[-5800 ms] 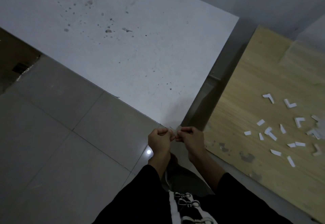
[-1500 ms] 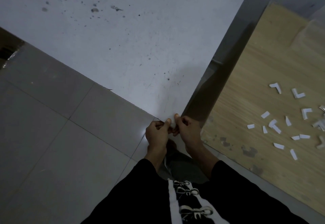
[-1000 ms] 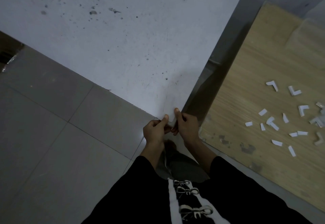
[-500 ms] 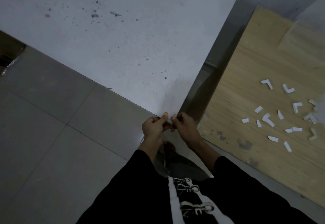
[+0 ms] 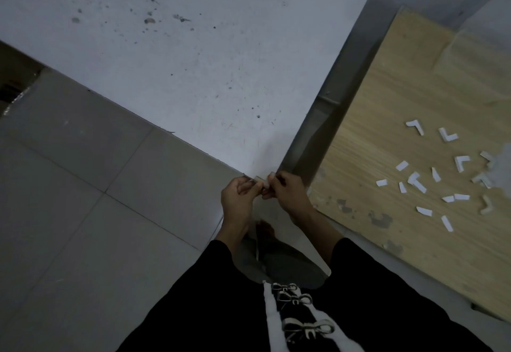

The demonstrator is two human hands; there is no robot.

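Note:
A large white board [image 5: 193, 69] with dark specks lies flat, its near corner pointing toward me. Right at that corner my left hand [image 5: 238, 194] and my right hand [image 5: 287, 192] meet, and together they pinch a small pale strip [image 5: 262, 183] between fingertips and thumbs. Both hands have their fingers curled round it. The strip is mostly hidden by the fingers, so I cannot tell whether it touches the board's corner.
A wooden board [image 5: 401, 136] lies to the right with several small white paper pieces [image 5: 439, 177], some L-shaped. A dark gap [image 5: 318, 119] separates the two boards. Grey floor tiles [image 5: 83, 199] spread to the left. My black sleeves and trousers fill the bottom.
Both hands have stayed at the board's corner. My right thumb, raised a second ago, has come down, and the fingertips of both hands have closed together on the strip.

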